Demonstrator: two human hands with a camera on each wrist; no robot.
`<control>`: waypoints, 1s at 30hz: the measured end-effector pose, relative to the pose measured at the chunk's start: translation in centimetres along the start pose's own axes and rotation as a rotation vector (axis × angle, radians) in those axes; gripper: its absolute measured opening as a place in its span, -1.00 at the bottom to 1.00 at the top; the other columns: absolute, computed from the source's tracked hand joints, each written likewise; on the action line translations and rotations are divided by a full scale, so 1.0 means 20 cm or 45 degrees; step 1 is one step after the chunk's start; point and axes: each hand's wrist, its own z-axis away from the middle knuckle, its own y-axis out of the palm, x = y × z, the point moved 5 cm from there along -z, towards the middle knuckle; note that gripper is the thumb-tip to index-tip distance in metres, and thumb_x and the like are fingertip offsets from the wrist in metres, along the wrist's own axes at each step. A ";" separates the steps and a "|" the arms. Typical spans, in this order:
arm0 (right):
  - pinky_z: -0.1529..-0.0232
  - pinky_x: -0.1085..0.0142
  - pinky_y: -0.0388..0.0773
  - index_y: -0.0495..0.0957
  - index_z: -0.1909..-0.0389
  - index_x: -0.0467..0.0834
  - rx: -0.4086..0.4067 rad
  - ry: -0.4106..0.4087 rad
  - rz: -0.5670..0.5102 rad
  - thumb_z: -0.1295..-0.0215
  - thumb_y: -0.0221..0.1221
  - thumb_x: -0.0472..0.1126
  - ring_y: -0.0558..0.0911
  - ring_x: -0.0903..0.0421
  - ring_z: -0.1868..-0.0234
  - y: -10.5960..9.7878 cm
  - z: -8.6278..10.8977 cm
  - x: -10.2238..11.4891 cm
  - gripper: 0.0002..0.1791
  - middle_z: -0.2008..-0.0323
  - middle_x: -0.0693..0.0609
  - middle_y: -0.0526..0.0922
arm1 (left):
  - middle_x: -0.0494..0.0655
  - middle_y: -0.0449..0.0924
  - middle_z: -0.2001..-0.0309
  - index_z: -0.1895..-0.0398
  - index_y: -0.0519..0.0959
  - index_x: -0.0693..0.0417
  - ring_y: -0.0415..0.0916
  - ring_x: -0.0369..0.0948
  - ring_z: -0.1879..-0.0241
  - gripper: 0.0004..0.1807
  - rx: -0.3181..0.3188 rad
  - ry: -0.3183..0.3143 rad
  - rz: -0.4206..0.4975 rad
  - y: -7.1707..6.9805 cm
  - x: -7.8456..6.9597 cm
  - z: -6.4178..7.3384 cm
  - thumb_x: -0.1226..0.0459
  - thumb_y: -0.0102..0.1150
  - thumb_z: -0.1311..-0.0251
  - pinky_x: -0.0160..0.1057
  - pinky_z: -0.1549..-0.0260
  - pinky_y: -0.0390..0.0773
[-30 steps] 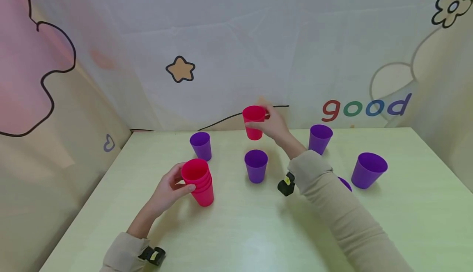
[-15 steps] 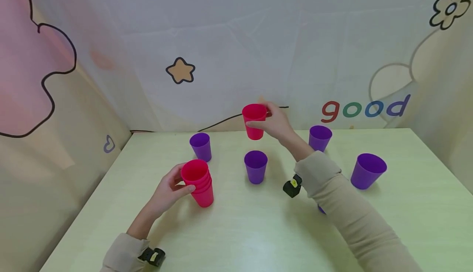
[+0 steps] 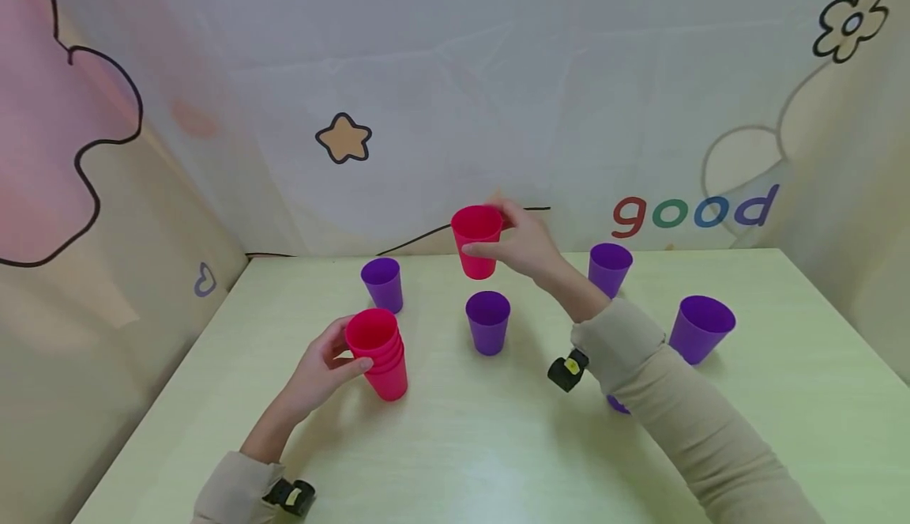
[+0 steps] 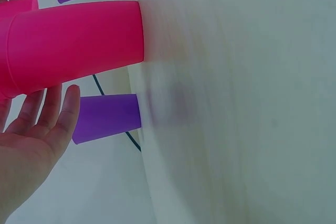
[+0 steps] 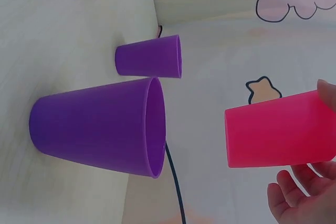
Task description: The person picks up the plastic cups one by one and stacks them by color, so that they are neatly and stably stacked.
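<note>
My left hand point(image 3: 321, 366) grips a stack of several nested red cups point(image 3: 387, 374) near the upper rims; the stack stands upright on the table. In the left wrist view its lowest cup point(image 4: 79, 43) meets the tabletop, fingers curved under its side. My right hand point(image 3: 522, 243) holds a single red cup point(image 3: 475, 251) by its upper part, thumb in front. That cup is in the air, above and behind an upright purple cup point(image 3: 488, 326) in the middle. The right wrist view shows this red cup point(image 5: 278, 129) well clear of the purple cup's mouth point(image 5: 155, 127).
Another purple cup point(image 3: 384, 287) stands behind the red stack. To the right are purple cups at the back point(image 3: 609, 269) and farther right point(image 3: 701, 328); one more purple cup point(image 3: 618, 405) is mostly hidden by the right sleeve. A printed cloth point(image 3: 426, 97) hangs behind the table point(image 3: 455, 445).
The right hand has shifted slightly left with its red cup, which has lowered a little over the last half second. The left hand and its stack stay in place.
</note>
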 end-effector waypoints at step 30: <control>0.18 0.21 0.48 0.34 -0.15 -0.10 0.215 -0.188 0.067 0.10 0.38 -0.16 0.41 0.09 0.02 0.13 0.16 0.19 -0.28 0.08 0.05 0.50 | 0.14 0.38 -0.06 -0.19 0.26 0.19 0.34 0.04 -0.04 -0.39 -0.011 -0.017 -0.005 0.00 0.00 0.00 0.36 0.24 -0.05 -0.24 0.14 0.50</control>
